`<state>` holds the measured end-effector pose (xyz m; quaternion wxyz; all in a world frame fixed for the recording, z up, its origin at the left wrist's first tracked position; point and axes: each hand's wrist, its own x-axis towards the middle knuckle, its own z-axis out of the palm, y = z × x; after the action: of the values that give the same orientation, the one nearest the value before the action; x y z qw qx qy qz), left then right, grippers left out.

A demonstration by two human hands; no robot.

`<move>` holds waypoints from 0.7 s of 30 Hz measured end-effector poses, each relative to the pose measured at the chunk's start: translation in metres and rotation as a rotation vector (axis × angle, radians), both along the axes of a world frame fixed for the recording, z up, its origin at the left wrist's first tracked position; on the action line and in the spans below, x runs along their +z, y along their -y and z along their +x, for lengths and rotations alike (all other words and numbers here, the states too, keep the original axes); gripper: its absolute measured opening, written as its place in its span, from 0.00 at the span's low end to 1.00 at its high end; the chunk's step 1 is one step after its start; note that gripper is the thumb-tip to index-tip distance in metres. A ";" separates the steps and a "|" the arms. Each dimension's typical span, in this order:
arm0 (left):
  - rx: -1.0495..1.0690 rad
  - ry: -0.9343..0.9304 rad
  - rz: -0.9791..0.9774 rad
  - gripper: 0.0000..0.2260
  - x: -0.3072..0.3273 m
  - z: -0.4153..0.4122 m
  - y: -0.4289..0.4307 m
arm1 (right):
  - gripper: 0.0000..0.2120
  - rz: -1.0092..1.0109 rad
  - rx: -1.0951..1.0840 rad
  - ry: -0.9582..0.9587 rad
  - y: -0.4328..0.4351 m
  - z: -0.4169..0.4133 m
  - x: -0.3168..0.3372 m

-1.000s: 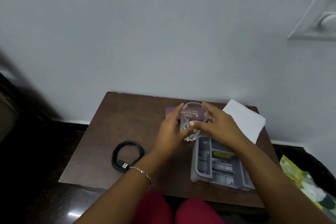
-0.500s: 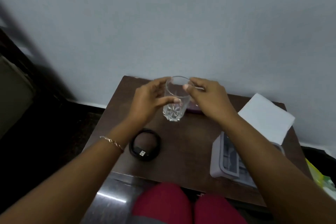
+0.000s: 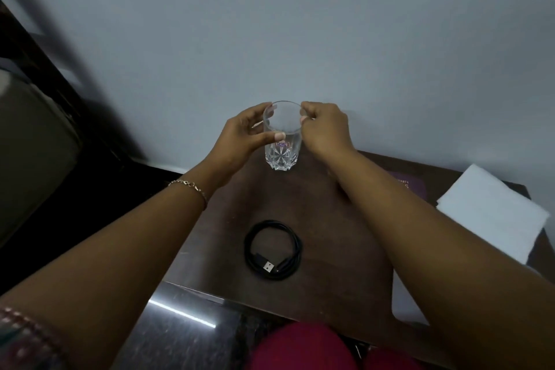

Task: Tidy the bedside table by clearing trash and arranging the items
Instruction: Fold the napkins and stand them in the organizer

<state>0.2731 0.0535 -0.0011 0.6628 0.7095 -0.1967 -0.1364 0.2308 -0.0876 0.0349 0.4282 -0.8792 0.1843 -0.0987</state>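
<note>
Left hand and right hand pinched glass at rim; should lower it upright, gently, at table back edge.

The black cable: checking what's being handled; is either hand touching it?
No, the black cable lies coiled on the table while the left hand and right hand both hold the glass.

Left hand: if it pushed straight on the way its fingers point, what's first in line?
The glass, already in the left hand's grip; beyond it, probably the right hand at the rim.
</note>
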 end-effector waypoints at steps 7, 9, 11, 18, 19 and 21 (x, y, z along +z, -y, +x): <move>-0.042 -0.004 0.051 0.26 -0.008 0.012 0.004 | 0.09 -0.046 -0.015 -0.018 0.001 0.004 0.002; -0.060 -0.039 0.091 0.30 -0.007 0.012 0.004 | 0.08 -0.033 0.012 -0.036 0.002 0.003 0.006; 0.025 -0.052 0.101 0.33 -0.001 0.005 0.005 | 0.14 0.036 -0.019 -0.045 0.013 0.001 0.006; 0.459 -0.055 -0.115 0.07 -0.017 -0.067 0.036 | 0.17 -0.006 -0.358 -0.160 0.110 -0.066 -0.011; 0.366 -0.122 -0.063 0.08 -0.026 -0.076 0.049 | 0.17 -0.033 -0.401 -0.204 0.123 -0.079 -0.015; 0.218 -0.202 0.029 0.11 -0.038 -0.090 0.077 | 0.15 -0.054 -0.454 -0.254 0.143 -0.100 -0.023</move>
<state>0.1832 -0.0234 -0.0393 0.6798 0.7187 -0.0490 -0.1372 0.1310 -0.2302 0.0123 0.3448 -0.8318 0.4264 -0.0859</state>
